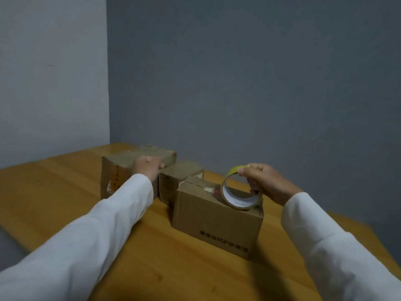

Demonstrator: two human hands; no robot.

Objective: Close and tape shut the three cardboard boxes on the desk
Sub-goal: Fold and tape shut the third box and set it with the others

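Three cardboard boxes stand close together on the wooden desk [65, 192]. The far left box [121, 168] is the tallest, and my left hand [147, 168] rests on its near top edge with fingers curled over it. A small box [180, 177] sits in the middle behind. The nearest box [217, 222] has printed black text on its front and its flaps are down. My right hand [264, 181] pinches a roll of yellowish tape [240, 192], which stands on edge on top of the nearest box.
Grey walls meet in a corner right behind the desk. The desk's left edge runs diagonally at lower left. Bare wood lies in front of the boxes and to their left.
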